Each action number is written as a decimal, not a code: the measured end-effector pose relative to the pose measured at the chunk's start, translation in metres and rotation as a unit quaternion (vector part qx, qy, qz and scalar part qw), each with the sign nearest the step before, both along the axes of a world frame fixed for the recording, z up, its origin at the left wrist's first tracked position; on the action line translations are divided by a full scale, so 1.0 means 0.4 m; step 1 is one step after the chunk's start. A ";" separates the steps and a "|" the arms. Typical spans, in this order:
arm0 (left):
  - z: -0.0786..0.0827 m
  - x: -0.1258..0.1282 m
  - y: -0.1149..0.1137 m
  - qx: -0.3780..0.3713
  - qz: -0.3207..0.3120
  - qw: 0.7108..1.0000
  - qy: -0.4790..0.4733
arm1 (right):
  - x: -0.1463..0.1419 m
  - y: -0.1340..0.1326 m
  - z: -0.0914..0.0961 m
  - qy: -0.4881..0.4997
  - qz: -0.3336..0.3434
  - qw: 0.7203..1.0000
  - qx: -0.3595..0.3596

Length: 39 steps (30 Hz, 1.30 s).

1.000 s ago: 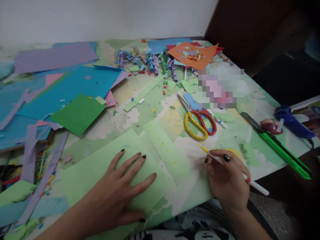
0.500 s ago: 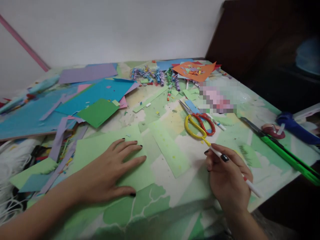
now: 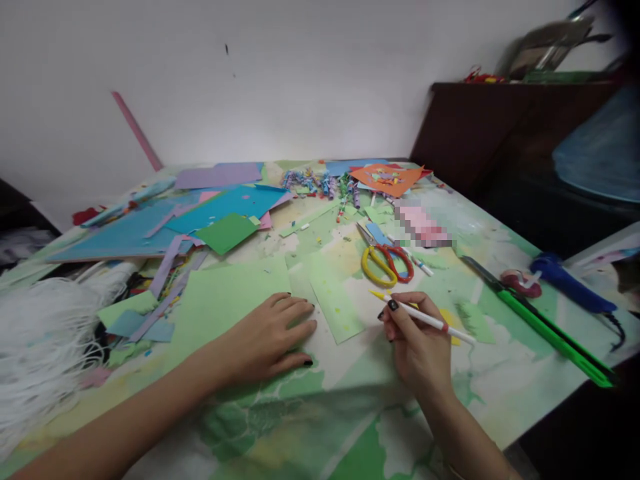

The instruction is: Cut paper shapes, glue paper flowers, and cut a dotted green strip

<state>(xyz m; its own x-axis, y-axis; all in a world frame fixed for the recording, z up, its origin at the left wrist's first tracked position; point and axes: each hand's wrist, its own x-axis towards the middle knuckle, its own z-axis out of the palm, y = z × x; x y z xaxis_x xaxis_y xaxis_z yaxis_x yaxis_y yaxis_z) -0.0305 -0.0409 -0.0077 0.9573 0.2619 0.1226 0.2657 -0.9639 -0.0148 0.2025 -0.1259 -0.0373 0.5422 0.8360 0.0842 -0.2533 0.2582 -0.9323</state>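
Fingers stretched, my left hand [image 3: 273, 337] lies flat at the right edge of a pale green paper sheet [image 3: 220, 293]. My right hand [image 3: 420, 340] grips a white felt-tip pen [image 3: 425, 317] with a yellow tip, which points left. Between the hands lies a pale green paper strip [image 3: 336, 300] with small yellow marks along it; the pen tip is apart from it, to its right. Just beyond the pen lie scissors [image 3: 383, 257] with one yellow and one red handle, blades pointing away.
A green box cutter [image 3: 550, 330] with its blade out, a roll of tape [image 3: 523, 282] and a blue tool with a cord [image 3: 573, 283] lie on the right. White string [image 3: 60, 340] is heaped at left. Coloured papers [image 3: 230, 207] and curled strips [image 3: 325, 183] cover the back.
The view has tilted up and shifted left. My right hand has moved left with the pen, nearer the strip. My left hand has slid toward the sheet's right edge.
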 end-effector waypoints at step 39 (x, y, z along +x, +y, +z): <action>-0.058 0.173 0.480 -0.294 0.152 0.879 -0.344 | 0.063 0.432 0.059 0.005 0.154 0.988 -0.016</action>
<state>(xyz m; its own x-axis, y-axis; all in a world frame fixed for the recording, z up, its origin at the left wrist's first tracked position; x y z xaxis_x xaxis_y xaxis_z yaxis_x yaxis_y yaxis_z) 0.0388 0.1512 -0.0310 0.5849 0.7042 0.4025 0.2635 -0.6343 0.7268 0.2278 0.0469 -0.0139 0.2617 0.9638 0.0517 -0.3248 0.1384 -0.9356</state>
